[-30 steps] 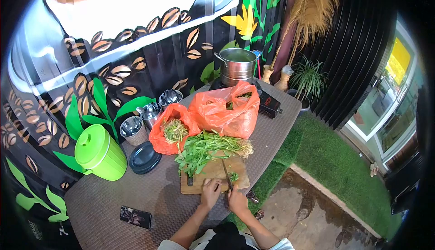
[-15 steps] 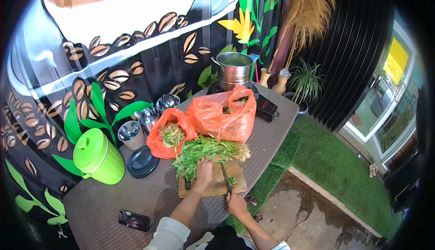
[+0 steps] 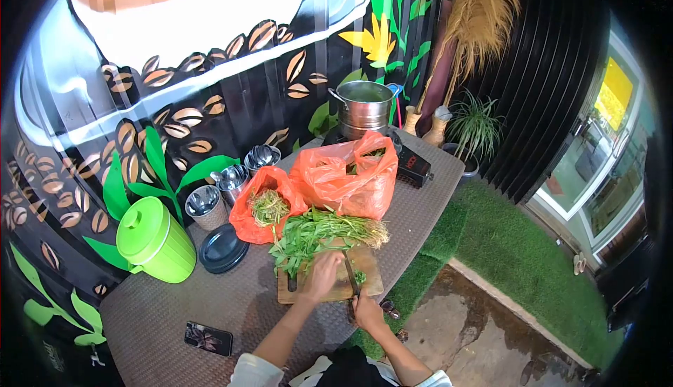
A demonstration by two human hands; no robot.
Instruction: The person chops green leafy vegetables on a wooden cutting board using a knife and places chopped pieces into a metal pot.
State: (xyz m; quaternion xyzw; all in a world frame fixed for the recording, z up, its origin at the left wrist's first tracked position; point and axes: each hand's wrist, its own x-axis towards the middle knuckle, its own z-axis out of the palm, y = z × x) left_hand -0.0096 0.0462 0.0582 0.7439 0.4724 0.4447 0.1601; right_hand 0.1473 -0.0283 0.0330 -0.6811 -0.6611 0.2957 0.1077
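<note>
My right hand (image 3: pixel 367 311) is wrapped round the handle of a knife (image 3: pixel 351 273), whose blade points away from me over the wooden cutting board (image 3: pixel 329 290). Close to the blade's far end, my left hand (image 3: pixel 324 275) has its fingers curled together; whatever they hold, if anything, is hidden. A bunch of leafy greens (image 3: pixel 308 233) lies across the board's far side, with its pale root ends to the right. A small heap of chopped greens (image 3: pixel 359 276) sits right of the blade. At the board's left a dark handle-like piece (image 3: pixel 291 283) shows.
Behind the greens stand a large orange plastic bag (image 3: pixel 343 177) and a smaller bag (image 3: pixel 245 212) holding stems. A steel pot (image 3: pixel 364 110), cutlery holders (image 3: pixel 205 205), dark lids (image 3: pixel 223 248), a green lidded bucket (image 3: pixel 155 243) and a phone (image 3: pixel 208 338) are around the table.
My left hand has shifted right from the leaves toward the knife's far end, its fingers now curled. My right hand stays on the knife in nearly the same place.
</note>
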